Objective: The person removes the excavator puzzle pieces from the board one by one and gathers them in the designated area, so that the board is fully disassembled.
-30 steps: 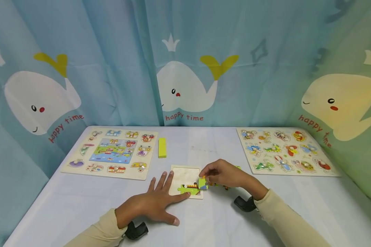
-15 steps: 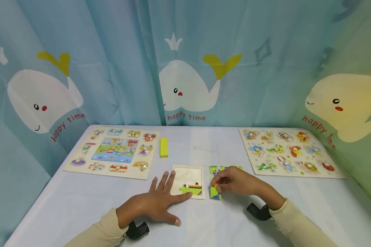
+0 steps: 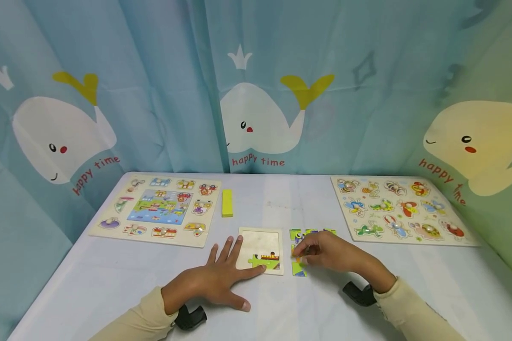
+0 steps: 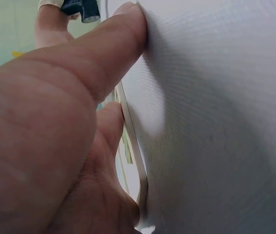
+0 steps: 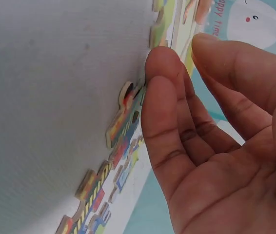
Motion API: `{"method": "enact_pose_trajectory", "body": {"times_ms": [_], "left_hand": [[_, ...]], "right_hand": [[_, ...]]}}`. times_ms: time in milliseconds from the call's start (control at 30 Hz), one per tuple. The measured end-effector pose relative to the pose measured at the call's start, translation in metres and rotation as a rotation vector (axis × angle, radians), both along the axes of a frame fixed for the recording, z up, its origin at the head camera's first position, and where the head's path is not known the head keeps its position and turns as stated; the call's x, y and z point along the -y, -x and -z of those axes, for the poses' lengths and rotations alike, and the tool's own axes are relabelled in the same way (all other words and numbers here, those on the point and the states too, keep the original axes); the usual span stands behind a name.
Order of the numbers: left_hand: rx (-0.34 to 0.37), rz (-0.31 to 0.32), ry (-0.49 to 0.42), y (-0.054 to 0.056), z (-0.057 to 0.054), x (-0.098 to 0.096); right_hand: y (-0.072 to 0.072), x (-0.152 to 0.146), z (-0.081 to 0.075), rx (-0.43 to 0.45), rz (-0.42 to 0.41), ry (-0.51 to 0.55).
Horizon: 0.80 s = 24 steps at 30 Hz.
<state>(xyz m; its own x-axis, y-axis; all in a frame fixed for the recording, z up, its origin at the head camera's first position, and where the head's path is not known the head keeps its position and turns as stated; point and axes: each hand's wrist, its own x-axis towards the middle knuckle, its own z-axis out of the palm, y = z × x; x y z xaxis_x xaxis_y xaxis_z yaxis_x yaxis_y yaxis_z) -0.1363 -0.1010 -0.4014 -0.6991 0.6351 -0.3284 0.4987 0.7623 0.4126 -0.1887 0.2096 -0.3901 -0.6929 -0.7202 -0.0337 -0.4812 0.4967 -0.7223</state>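
My left hand (image 3: 215, 284) lies spread on the table, its index finger over the lower edge of a small square puzzle tray (image 3: 248, 240). Green puzzle pieces (image 3: 262, 261) with part of a vehicle picture fill the tray's lower right. To the right of the tray, my right hand (image 3: 330, 253) hovers low over loose puzzle pieces, thumb and fingers apart in the right wrist view, with nothing seen between them. A green and blue puzzle piece (image 3: 299, 270) lies just below its fingertips. The hand hides several other loose pieces (image 5: 123, 117), which the right wrist view shows flat on the table.
A vehicle knob puzzle board (image 3: 147, 233) stands at the back left, with a yellow block (image 3: 227, 203) beside it. An insect knob puzzle board (image 3: 403, 201) lies at the back right. A blue whale-print curtain (image 3: 170, 94) hangs behind the table.
My right hand has moved right from the tray's edge to the loose pieces and let go of the green and blue puzzle piece there. My left hand has stayed in place.
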Motion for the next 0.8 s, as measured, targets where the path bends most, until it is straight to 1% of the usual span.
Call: {"method": "enact_pose_trajectory", "body": {"times_ms": [67, 133, 267, 400, 533, 633, 733, 800], "left_hand": [[-0.008, 0.006, -0.012, 0.001, 0.001, 0.000], [-0.025, 0.013, -0.028, 0.001, 0.002, -0.001], [-0.078, 0.046, -0.074, 0.000, 0.005, -0.005], [-0.110, 0.093, -0.113, 0.001, 0.008, -0.012], [-0.103, 0.113, -0.084, 0.002, 0.008, -0.017], [-0.075, 0.110, -0.054, 0.003, 0.006, -0.018], [-0.047, 0.103, -0.048, 0.003, 0.005, -0.019], [-0.055, 0.109, -0.042, 0.003, 0.005, -0.020]], "right_hand": [[0.000, 0.001, 0.000, -0.022, 0.013, -0.009], [0.000, 0.002, 0.000, -0.024, 0.013, 0.003], [-0.001, 0.005, -0.002, 0.022, 0.011, 0.047], [0.000, 0.011, -0.005, 0.063, 0.020, 0.062], [0.003, 0.020, -0.007, 0.067, 0.014, 0.074], [0.006, 0.027, -0.005, 0.078, 0.000, 0.096], [0.009, 0.035, -0.002, 0.079, -0.006, 0.109], [0.010, 0.041, -0.001, 0.075, -0.010, 0.110]]}}
